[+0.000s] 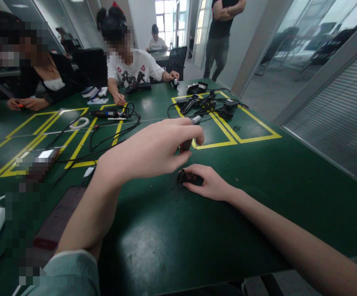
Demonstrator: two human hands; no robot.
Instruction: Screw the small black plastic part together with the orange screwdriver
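Observation:
My left hand [154, 148] reaches over the table from the left, thumb and fingers closed around a red-and-black tool [185, 145] with a silver-grey end [196, 119]. The fingers hide most of it, so its kind is unclear. Just below and to the right, my right hand [211, 183] pinches a small black part [193, 178] that has brownish spots and a short upright piece at its left end. This part rests on or very close to the green table [166, 230]. A gap separates the two hands, and a few tiny dark bits lie left of the part.
Black cables and parts [211, 105] lie in yellow-taped boxes farther back. A cabled black tool [109, 114] and a white ring [79, 123] sit to the left, with a dark red box [58, 222] nearer. Two people work across the table; another stands behind.

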